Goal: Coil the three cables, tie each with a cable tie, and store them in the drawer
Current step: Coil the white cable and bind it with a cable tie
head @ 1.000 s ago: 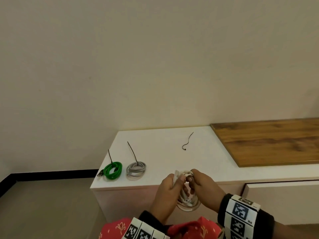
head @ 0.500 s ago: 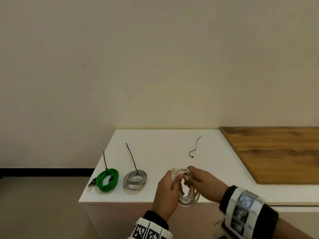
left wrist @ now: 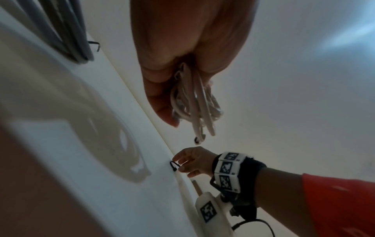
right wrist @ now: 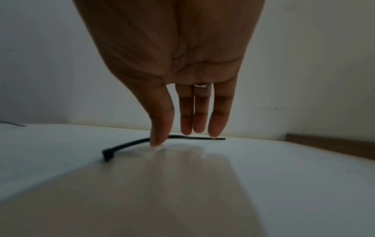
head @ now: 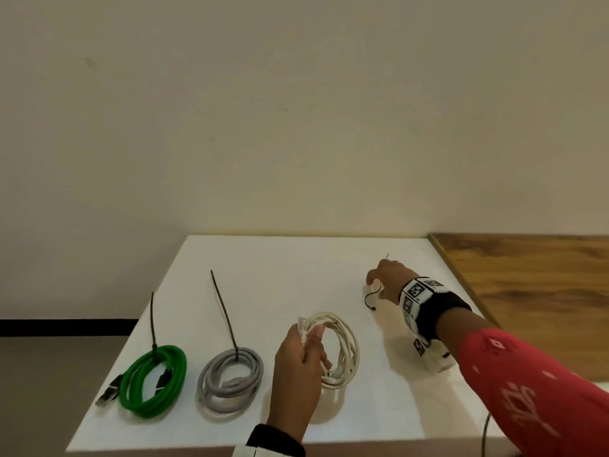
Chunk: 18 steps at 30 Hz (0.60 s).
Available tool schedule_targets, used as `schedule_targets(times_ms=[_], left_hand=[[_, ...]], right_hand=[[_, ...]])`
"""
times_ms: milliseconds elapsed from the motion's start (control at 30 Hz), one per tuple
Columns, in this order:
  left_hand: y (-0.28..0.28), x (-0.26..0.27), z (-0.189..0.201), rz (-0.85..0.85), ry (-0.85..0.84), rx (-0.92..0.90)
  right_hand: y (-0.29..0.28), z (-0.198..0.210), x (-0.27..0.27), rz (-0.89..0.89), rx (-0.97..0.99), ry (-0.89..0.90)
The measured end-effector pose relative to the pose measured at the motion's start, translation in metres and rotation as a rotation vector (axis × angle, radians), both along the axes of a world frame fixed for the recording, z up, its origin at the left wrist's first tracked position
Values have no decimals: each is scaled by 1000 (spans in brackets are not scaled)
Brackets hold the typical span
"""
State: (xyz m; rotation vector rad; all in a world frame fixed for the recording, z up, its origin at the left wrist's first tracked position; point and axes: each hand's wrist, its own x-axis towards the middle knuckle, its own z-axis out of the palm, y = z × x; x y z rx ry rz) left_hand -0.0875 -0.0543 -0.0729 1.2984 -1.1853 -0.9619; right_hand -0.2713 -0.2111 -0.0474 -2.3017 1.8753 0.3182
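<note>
My left hand [head: 311, 338] grips a coiled white cable [head: 344, 351] just above the white tabletop [head: 280, 265]; the left wrist view shows its loops [left wrist: 194, 102] bunched in my fingers. My right hand [head: 379, 282] reaches down over a loose black cable tie [head: 370, 296] lying farther back on the table. In the right wrist view my right hand [right wrist: 182, 136] has nearly straight fingers, with the thumb in front of the tie [right wrist: 125, 146] and the other fingertips behind it, touching or almost touching. A green coil [head: 151, 380] and a grey coil [head: 230, 380] lie at the left, each bound with a black tie that sticks up.
A wooden surface [head: 534, 291] adjoins the white top on the right. A plain wall stands behind the table. The floor lies beyond the left edge. No drawer shows in the frames from now.
My right hand let go of the white coil and moved back and right to the loose black tie. The left hand keeps hold of the coil. The head view came closer to the table.
</note>
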Motion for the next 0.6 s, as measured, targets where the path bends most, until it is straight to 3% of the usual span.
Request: schedule_targets(times_ms=[133, 200, 300, 433, 500, 600], left_hand=[[-1, 6, -3, 16, -14, 23], [-1, 5, -4, 15, -17, 33], [0, 5, -3, 30, -34, 29], [5, 1, -1, 50, -116, -20], [12, -5, 2, 51, -173, -43], [29, -15, 11, 58, -258, -76]], right_hand=[[-5, -4, 9, -4, -43, 143], [3, 4, 14, -52, -66, 107], [31, 22, 19, -119, -56, -211], [102, 48, 32, -231, 73, -848], [138, 58, 39, -263, 183, -989], [176, 65, 40, -352, 285, -1051]])
